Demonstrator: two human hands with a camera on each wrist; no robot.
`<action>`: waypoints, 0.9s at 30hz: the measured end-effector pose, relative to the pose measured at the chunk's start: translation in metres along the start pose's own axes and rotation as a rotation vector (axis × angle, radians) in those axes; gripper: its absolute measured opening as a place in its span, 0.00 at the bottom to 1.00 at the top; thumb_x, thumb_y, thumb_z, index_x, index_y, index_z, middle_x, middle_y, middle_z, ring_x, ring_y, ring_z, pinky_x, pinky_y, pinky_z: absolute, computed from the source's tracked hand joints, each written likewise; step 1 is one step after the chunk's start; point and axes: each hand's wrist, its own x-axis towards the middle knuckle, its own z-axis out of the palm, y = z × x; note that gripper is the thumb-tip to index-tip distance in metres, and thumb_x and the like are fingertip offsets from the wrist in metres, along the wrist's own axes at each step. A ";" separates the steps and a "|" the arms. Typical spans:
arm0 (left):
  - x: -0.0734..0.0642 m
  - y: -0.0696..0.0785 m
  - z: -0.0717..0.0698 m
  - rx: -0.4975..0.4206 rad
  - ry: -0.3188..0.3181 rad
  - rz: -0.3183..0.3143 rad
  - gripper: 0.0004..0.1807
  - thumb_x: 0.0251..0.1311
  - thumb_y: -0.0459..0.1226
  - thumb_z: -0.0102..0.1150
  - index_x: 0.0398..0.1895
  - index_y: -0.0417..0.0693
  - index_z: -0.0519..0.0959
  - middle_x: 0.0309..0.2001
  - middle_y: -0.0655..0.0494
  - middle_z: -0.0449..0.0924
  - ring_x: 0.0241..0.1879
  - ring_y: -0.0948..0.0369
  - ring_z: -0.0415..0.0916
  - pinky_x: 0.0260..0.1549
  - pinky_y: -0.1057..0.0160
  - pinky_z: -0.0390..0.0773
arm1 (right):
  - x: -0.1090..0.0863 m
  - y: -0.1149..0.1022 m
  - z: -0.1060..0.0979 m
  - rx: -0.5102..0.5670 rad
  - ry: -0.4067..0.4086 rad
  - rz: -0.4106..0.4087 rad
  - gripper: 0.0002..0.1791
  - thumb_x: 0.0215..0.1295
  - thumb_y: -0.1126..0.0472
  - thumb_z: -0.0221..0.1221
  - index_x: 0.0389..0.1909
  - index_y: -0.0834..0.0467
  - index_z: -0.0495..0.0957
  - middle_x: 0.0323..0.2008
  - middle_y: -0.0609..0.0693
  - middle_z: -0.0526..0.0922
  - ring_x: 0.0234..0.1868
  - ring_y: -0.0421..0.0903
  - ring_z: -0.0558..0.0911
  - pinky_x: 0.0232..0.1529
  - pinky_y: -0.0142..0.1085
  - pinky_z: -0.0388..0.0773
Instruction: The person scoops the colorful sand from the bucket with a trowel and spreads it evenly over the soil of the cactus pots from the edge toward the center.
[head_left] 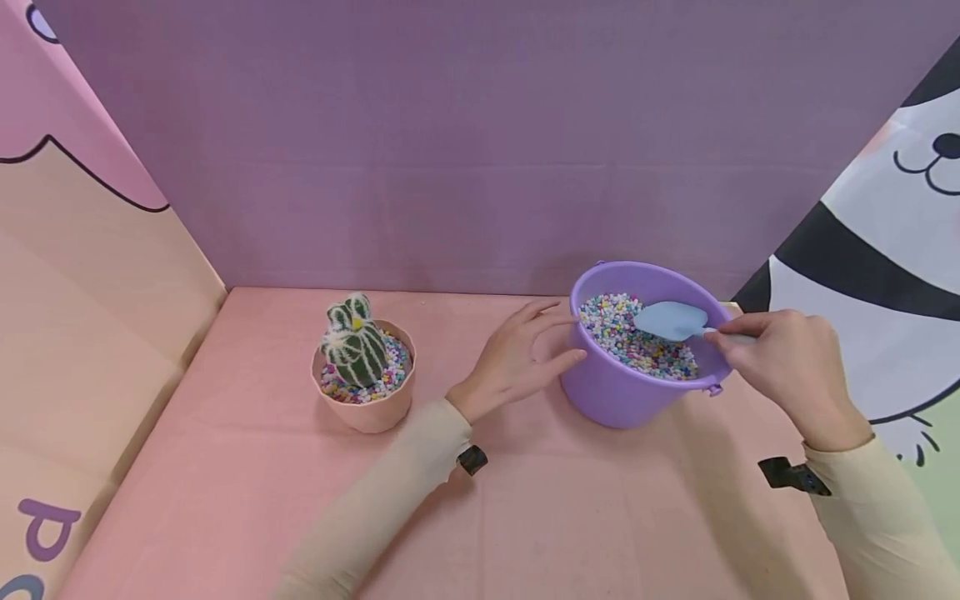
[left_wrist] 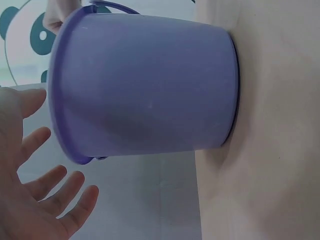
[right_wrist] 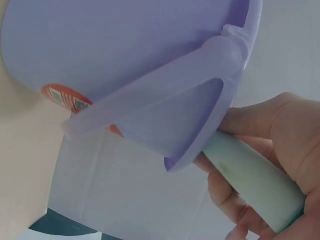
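Observation:
A purple bucket [head_left: 618,396] stands on the right side of the table, partly filled with small multicoloured beads [head_left: 615,323]. My right hand [head_left: 795,367] grips the handle of a light blue toy shovel [head_left: 670,321] at the bucket's right rim. The shovel's blade lies inside the bucket, over the beads. In the right wrist view, fingers and thumb wrap the pale handle [right_wrist: 255,182]. My left hand [head_left: 521,354], fingers spread, is beside the bucket's left rim. The left wrist view has its thumb close to that rim, with nothing held.
Left of the hands, a pale pink pot [head_left: 371,414] holds a green toy cactus [head_left: 358,357] set in similar beads. A purple wall [head_left: 480,167] rises behind the pink table [head_left: 525,517]. A panel with a panda print [head_left: 840,250] borders the right side.

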 end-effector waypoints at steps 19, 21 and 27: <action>0.013 0.005 0.011 -0.021 -0.012 0.015 0.30 0.56 0.65 0.62 0.59 0.65 0.78 0.68 0.64 0.69 0.68 0.68 0.64 0.65 0.57 0.71 | 0.018 -0.014 0.035 0.082 -0.054 -0.052 0.09 0.51 0.49 0.73 0.30 0.50 0.91 0.24 0.48 0.89 0.34 0.56 0.86 0.24 0.33 0.70; 0.013 0.006 0.011 -0.010 -0.012 0.008 0.30 0.55 0.65 0.62 0.59 0.66 0.78 0.68 0.65 0.69 0.67 0.68 0.65 0.64 0.57 0.72 | 0.017 -0.013 0.032 0.087 -0.054 -0.036 0.10 0.51 0.49 0.73 0.30 0.50 0.91 0.24 0.49 0.89 0.33 0.54 0.86 0.23 0.33 0.70; 0.012 0.005 0.009 0.006 -0.002 -0.004 0.30 0.55 0.65 0.63 0.59 0.66 0.78 0.67 0.65 0.70 0.67 0.66 0.66 0.62 0.56 0.73 | 0.013 -0.009 0.018 0.119 -0.064 0.052 0.13 0.52 0.45 0.72 0.32 0.49 0.91 0.31 0.52 0.90 0.26 0.24 0.76 0.21 0.31 0.69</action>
